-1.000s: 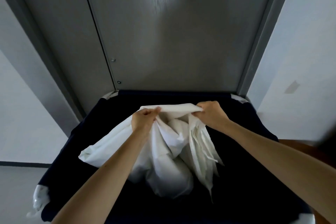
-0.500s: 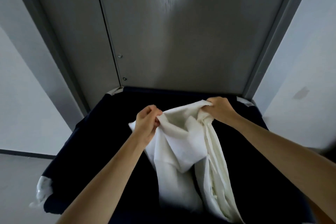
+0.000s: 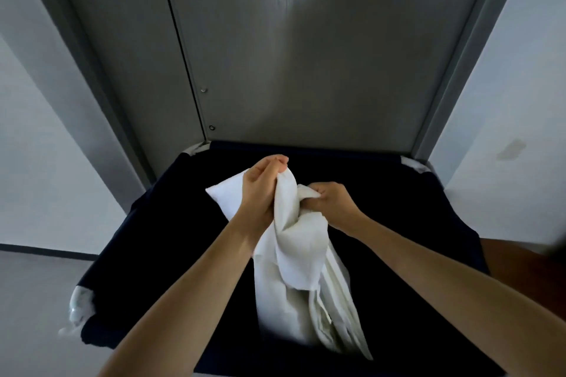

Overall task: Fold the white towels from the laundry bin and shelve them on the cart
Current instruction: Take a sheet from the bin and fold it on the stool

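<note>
Moved together, left hand [image 3: 262, 188] and right hand [image 3: 333, 202] grip one towel [image 3: 295, 257].

The towel [image 3: 294, 254] is thin white cloth, matt and heavily creased. The laundry bin [image 3: 183, 239] is dark navy fabric, matt, its walls hanging fairly smooth. The grey door [image 3: 306, 55] shows faint wood grain under a smooth, slightly sheeny finish, and the wall [image 3: 36, 162] is plain matt white.
</note>
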